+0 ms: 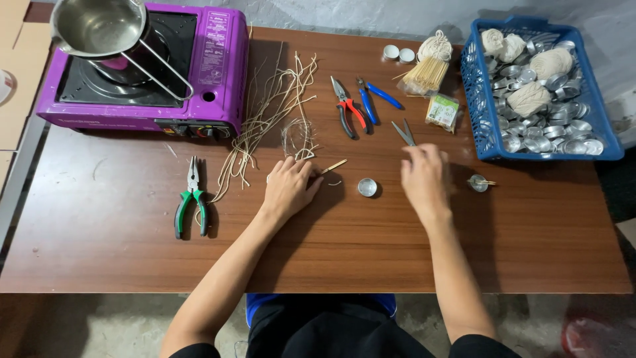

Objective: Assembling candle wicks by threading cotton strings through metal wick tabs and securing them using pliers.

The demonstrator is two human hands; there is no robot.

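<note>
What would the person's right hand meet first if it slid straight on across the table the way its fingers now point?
The right hand points away from the body, toward the table's far edge. Its fingertips are already at the grey scissors, so those come first; whether they touch is unclear. Beyond lie the blue-handled pliers.

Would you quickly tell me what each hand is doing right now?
Left hand: closed on a small stick.
Right hand: on the scissors; grip unclear.

**Hidden and cut off**

Right hand (424, 178) blurred; covers handles of grey metal scissors (403, 132), grip unreadable. Left hand (289, 187) hides one end of thin wooden stick (334, 166). Steel saucepan (99, 26) cropped by top edge. Label on small clear packet (442, 111) too small.
</note>
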